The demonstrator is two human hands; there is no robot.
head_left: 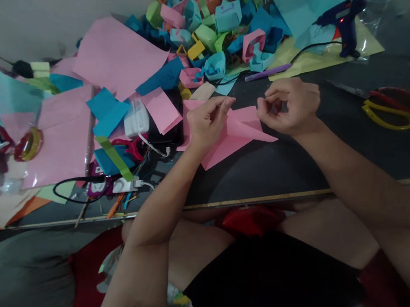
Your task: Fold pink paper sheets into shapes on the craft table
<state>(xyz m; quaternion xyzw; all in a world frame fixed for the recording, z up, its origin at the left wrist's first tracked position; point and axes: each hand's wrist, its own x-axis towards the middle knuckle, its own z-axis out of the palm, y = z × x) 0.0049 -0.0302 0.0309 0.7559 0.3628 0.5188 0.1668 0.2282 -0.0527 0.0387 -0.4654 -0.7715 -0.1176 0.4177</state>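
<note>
A folded pink paper [238, 131] lies on the dark table [289, 162] in front of me. My left hand [206, 120] rests on its left part, fingers curled and pinching the paper's upper edge. My right hand [291, 104] hovers at the paper's right side, fingers curled into a pinch near the paper's tip; whether it grips the paper I cannot tell. Both forearms reach over the table's front edge.
A pile of folded coloured paper pieces [211, 27] lies behind the hands. Pink sheets [63, 137] and blue sheets cover the left. A blue glue gun [341, 22] stands far right, yellow-red scissors [391, 109] to the right, a purple pen [268, 71], cables and a charger [126, 184] at left.
</note>
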